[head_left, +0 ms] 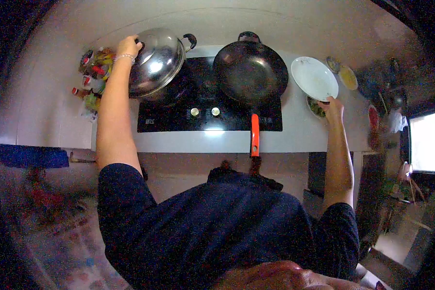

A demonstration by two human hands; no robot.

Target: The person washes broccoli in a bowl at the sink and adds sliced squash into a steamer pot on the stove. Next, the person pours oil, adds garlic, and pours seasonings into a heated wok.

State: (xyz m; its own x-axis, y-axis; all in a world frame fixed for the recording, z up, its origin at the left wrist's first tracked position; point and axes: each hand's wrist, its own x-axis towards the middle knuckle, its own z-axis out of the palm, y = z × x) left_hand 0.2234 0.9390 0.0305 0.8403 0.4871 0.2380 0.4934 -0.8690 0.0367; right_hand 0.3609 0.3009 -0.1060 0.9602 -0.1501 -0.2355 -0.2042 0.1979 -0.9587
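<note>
My left hand (128, 48) is closed around the black knob of a shiny domed metal pot lid (162, 53) at the upper left. The lid sits over a pot on the left burner; whether it is raised or resting, I cannot tell. One black side handle (191, 40) shows beyond its edge. At the right, my right hand (331, 109) grips the near rim of a white oval plate (314, 77). Part of a bowl with something green (315, 106) shows beneath that plate. Between the hands, a dark wok (251, 70) with an orange handle (255, 134) stands on the right burner.
The black stovetop (166, 118) has two knobs along its front. Several bottles and packets (94, 77) crowd the left of the counter. A yellowish dish (348, 78) stands against the wall at the right. The wok's handle juts past the counter's front edge.
</note>
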